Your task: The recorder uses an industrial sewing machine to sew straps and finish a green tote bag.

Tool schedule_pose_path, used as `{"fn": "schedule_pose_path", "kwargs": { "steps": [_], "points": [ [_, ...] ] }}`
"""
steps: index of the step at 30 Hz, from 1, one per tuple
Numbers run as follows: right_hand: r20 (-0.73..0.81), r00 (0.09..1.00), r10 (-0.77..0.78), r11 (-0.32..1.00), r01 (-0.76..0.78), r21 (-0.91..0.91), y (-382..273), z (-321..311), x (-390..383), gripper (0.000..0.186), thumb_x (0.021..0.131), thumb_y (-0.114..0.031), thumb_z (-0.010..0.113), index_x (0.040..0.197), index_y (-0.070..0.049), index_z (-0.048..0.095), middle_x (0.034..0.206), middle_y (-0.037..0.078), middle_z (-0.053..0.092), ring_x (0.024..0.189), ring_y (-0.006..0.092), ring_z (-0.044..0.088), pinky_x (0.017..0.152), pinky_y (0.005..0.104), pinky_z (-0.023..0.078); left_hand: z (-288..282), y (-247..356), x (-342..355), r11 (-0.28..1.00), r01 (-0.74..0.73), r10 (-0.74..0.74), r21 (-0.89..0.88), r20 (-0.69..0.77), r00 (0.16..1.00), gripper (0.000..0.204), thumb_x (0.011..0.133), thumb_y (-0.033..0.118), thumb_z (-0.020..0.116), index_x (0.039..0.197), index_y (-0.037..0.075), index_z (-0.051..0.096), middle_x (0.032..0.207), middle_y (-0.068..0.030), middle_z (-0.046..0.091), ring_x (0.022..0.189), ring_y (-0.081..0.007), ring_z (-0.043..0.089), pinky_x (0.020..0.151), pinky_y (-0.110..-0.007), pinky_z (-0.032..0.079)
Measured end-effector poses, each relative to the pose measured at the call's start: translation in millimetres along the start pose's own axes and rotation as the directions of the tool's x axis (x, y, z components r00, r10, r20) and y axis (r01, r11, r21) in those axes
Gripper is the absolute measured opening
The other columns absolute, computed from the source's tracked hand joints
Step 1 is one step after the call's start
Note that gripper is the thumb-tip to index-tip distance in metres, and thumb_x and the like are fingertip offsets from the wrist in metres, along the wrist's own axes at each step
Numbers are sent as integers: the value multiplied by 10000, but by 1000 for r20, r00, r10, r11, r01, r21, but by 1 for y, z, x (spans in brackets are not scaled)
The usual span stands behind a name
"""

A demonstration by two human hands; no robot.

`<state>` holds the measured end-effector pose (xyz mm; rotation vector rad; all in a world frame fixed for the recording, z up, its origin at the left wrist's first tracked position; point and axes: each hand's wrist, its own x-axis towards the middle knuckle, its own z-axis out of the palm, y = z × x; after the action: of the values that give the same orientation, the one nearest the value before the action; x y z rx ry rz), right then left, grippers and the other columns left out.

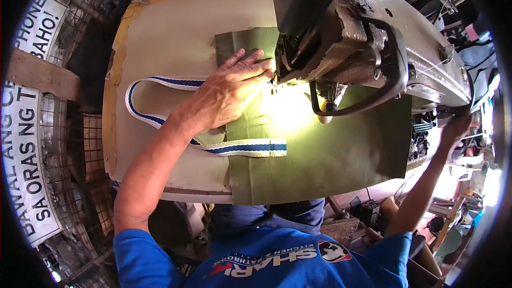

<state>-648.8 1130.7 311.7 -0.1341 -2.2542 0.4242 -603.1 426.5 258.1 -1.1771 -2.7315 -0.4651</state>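
My left hand (pixel 229 93) lies open with fingers stretched out, pressing on an olive-green cloth (pixel 330 160) beside the needle area of a sewing machine (pixel 341 37). A white strap with a blue stripe (pixel 245 148) loops out to the left, passing under my left wrist. One end of it lies across the cloth; the other runs toward my left fingers, where the hand hides it. My right hand (pixel 456 127) reaches to the far right end of the machine, by its handwheel side. Its fingers are dark and not distinct there. Lamp light glares on the cloth under the machine head.
The pale worktable (pixel 165 37) has a worn, taped edge at the left. A black bent bar (pixel 368 106) sticks out from the machine head. Wire mesh with signs (pixel 40 165) stands at the left. Cluttered shelves and parts (pixel 453 208) crowd the right.
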Motion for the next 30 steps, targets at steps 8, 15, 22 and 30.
{"fn": "schedule_pose_path", "kwargs": {
  "steps": [8,15,22,30],
  "points": [
    [117,923,366,776,-372,510,-74,-26,-97,443,989,-131,401,1417,-23,437,1412,206,466,1343,357,416,1131,450,332,3,3,-4,998,41,-40,44,-35,999,477,830,-12,535,1302,49,564,1457,-100,481,1414,-268,368,1192,-480,254],
    [388,819,422,888,-459,3,-221,-62,-282,426,902,-224,705,1263,-28,591,1205,108,608,1188,237,534,1043,395,372,-31,-22,35,991,121,-129,56,173,976,395,1003,156,424,1379,69,509,1493,-99,438,1433,-250,328,1228,-453,178],
    [165,984,-69,982,38,184,-338,-22,-234,128,850,73,601,961,10,597,1017,155,673,919,311,644,844,392,510,-9,-42,24,1000,9,-9,6,87,996,423,1025,264,437,1387,58,509,1511,-109,410,1456,-272,272,1218,-453,180],
    [480,571,-666,746,529,406,-383,95,-150,195,753,-161,665,918,-59,642,986,130,615,962,320,573,800,448,471,-11,59,-44,852,425,-440,305,-21,898,647,922,300,596,1406,-84,403,1500,-273,326,1414,-437,276,1181,-547,184]
  ]
}}
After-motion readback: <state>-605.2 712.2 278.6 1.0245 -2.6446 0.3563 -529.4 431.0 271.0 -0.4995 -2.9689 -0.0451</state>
